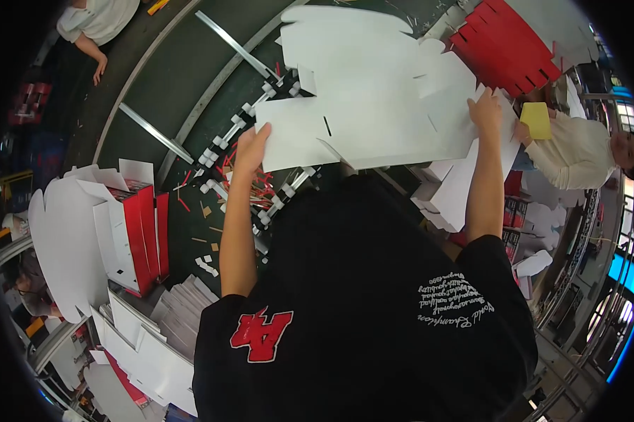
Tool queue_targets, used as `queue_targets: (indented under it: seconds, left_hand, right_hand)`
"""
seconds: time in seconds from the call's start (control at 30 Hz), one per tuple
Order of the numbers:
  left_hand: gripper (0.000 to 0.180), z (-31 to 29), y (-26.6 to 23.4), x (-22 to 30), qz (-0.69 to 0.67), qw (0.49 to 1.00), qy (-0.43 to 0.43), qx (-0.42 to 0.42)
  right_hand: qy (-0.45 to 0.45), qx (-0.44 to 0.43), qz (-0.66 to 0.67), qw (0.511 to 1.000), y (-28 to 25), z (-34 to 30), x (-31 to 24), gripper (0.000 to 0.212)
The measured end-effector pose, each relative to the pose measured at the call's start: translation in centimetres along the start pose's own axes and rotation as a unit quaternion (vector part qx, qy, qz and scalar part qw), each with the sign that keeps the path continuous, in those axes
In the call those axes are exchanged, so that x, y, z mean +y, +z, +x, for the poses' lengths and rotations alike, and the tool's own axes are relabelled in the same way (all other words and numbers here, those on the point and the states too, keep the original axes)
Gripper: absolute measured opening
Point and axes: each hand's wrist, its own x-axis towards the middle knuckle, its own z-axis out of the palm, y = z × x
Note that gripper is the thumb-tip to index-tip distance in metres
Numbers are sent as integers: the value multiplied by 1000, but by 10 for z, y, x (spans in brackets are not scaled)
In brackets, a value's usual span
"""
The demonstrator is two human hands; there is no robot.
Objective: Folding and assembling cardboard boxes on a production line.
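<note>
A large white die-cut cardboard sheet [380, 88] with slots and rounded flaps stretches out in front of my chest. My left hand [252, 149] is closed on its near left corner, the thumb lying along the edge. Farther out, on the right side, my right hand [486, 114] grips the sheet's edge with bent fingers. The undersides of both hands are hidden. A narrow tab hangs down from the near edge, around the middle.
White rollers [218, 142] and red scraps [257, 186] lie below the sheet's left part. Folded white and red cardboard [137, 239] stands at left. A red slotted sheet [503, 46] is at far right, beside a person [577, 151] holding a yellow piece. Another person [99, 21] is far left.
</note>
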Motion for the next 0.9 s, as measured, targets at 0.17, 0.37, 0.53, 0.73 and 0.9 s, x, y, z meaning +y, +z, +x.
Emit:
queue_targets:
  seconds: [0.17,0.37,0.53,0.73,0.9]
  left_hand:
    - [45,17,-3,-15,338,927,90,136]
    - [64,-20,119,79,497,812,304,-31]
    - [88,-43,154,24,665,695,245,-119]
    - [58,-33,147,-5,584,742,324,-61]
    - [56,-18,156,19,635,725,266,-19]
  right_hand:
    - [-89,-125,24,988,40,-79,-72,71]
    - [122,-109,27,986,102,-138,-39,79]
    - [191,-81,176,962,128,-155,-40,76]
    - [206,-72,168,961,129,-160,-50,72]
    - [190,-114,121,967,126,-141,-42,72]
